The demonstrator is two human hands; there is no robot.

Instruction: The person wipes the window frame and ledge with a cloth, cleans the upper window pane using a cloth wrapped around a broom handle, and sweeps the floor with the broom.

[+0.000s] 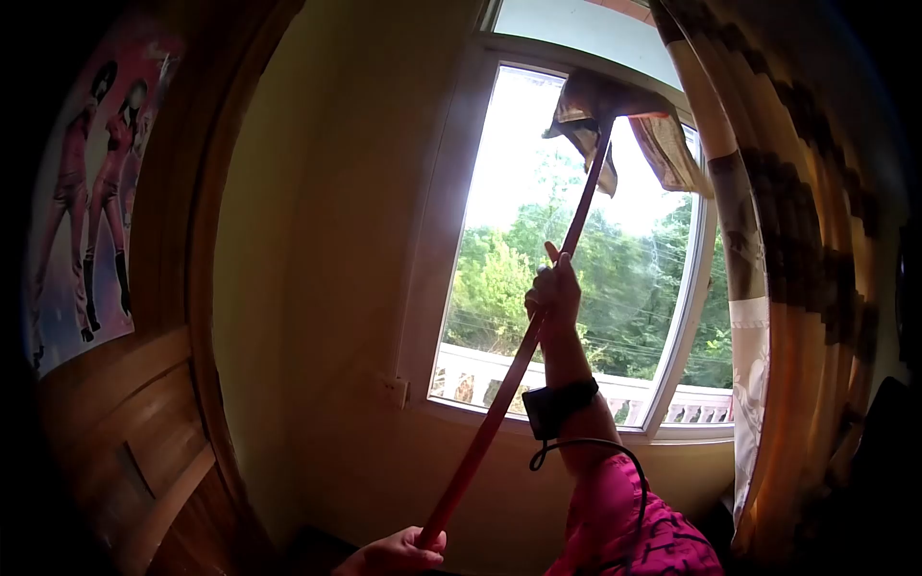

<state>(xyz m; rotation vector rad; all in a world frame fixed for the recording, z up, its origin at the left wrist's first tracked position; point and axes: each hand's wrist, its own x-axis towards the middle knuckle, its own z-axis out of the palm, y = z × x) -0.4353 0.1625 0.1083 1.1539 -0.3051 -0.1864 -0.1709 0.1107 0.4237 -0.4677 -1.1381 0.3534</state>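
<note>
A long red pole [485, 429] is held at a slant before a window [567, 216], its upper end topped by a draped brown cloth [594, 96] that is spread across the upper part of the pane. The pole's shaft is gripped partway up by the right hand [555, 291], its fingers closed around the shaft except for one that is pointed upward. The lower end is clasped in the left hand [403, 554], seen at the bottom edge of the view with its thumb laid along the pole. Two loose flaps of the cloth are left hanging on either side of the pole, the right-hand one near the frame; whether the glass is touched cannot be told. A black band with a boxy device [545, 413] is worn on the right wrist, and a dark cable [600, 443] is looped from it over a bright pink sleeve [624, 518] marked with dark lettering. The window is flanked on the right by a brown-and-cream patterned curtain [759, 230]. Green trees [600, 274] and a pale balustrade [495, 370] are seen outside. At far left, a poster of two figures [82, 202] is mounted on a wooden door [144, 451].
</note>
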